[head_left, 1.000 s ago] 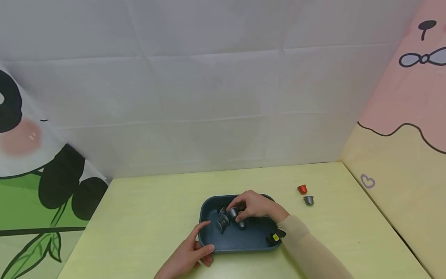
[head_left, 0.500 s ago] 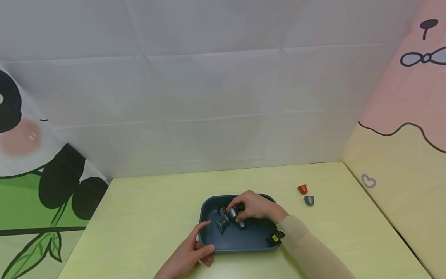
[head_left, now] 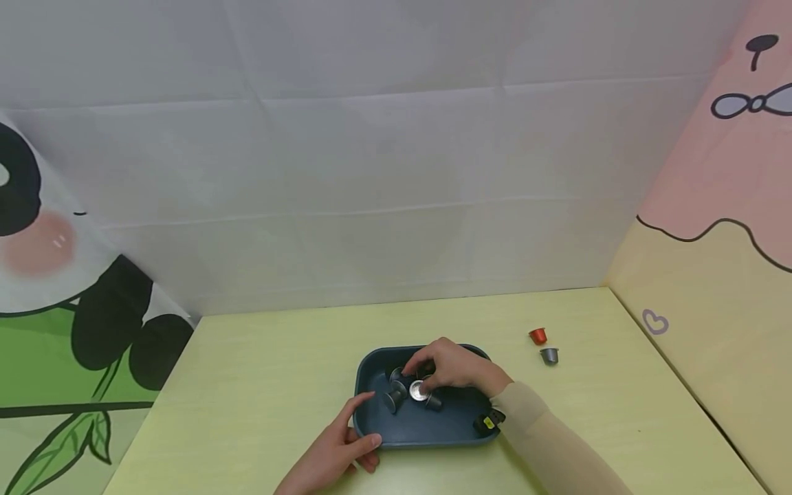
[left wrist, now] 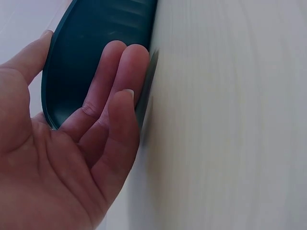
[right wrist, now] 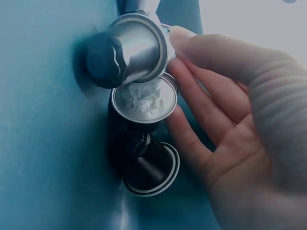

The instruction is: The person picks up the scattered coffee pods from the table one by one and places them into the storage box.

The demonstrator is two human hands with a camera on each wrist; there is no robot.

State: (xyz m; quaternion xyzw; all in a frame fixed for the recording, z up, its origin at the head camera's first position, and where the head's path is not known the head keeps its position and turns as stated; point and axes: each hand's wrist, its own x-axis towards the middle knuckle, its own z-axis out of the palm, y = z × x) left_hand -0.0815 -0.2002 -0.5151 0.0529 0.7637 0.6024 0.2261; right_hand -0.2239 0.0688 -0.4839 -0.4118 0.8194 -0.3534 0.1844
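Observation:
In the head view a dark blue tray (head_left: 433,434) holds several coffee capsules. My left hand (head_left: 334,447) grips its near left corner, thumb and index finger at the rim; the left wrist view shows other fingers against the tray's outer side. My right hand (head_left: 454,368) is down inside the tray, pinching a capsule (head_left: 419,390) whose silver lid faces the head camera. A dark capsule (head_left: 394,399) lies left of it and another capsule (head_left: 434,403) lies right. Close beside my thumb in the right wrist view are a silver capsule (right wrist: 139,50) and a black capsule (right wrist: 148,167).
A red capsule (head_left: 537,336) and a grey capsule (head_left: 549,356) lie on the pale yellow table (head_left: 260,371), right of the tray. Behind stands a white cloth wall (head_left: 371,172), with printed panels at both sides.
The capsule at my right fingertips has tipped so that its silver lid now shows. A neighbouring capsule has turned slightly rightward. My left hand and the tray have stayed still.

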